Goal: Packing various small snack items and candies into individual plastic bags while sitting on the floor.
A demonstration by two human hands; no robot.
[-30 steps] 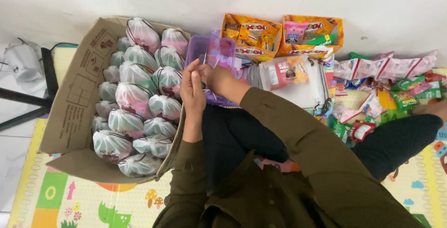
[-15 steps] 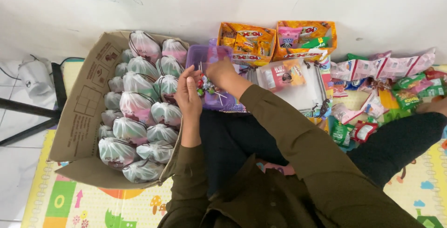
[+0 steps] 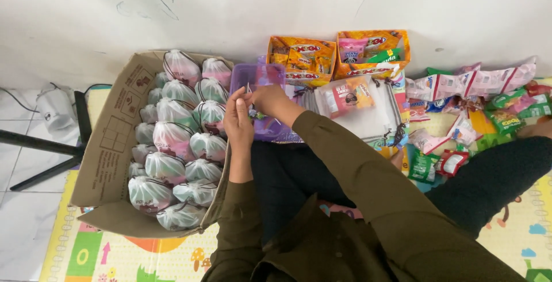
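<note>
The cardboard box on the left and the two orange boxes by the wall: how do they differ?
The cardboard box is large, plain brown and lies flat; the two orange boxes are small, brightly printed and stand against the wall. The cardboard box is packed with tied translucent bags, while the orange boxes hold loose snack packets. Both are open-topped and filled.

Both arms in dark olive sleeves, reaching forward toward 12 o'clock from the torso at the lower edge. Left hand (image 3: 238,122) raised, back of hand to the camera, fingers curled and pinched together at the tips near 1 o'clock of the palm; forearm running almost straight up from 6 o'clock. Right hand (image 3: 270,99) just beside it at 1 o'clock, fingertips meeting the left's, forearm slanting in from 4 o'clock.
</note>
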